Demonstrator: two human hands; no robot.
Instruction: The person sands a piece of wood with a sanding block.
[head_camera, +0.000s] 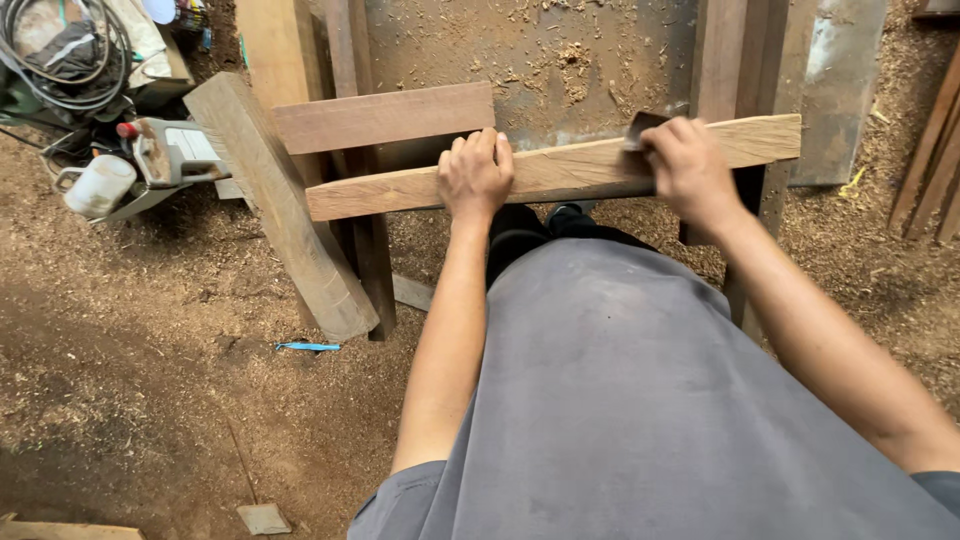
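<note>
A sawdust-covered earth floor (150, 380) fills most of the frame, bare ground being left across the lower left. A workbench top (540, 70), strewn with shavings, is seen at upper centre, framed by dark upright posts. A long pale plank (560, 168) is laid across the middle of the frame, its left end free and its right end reaching past the right post. A thick beam (280, 210) is leaned diagonally at left, just beside it. At upper left, a power tool (165, 155) and coiled cables (70, 50) are crowded together. The plank's near edge is gripped by the left hand (475, 178), fingers curled over. A small dark block (645, 127) is pressed on the plank under the clenched right hand (688, 165).
</note>
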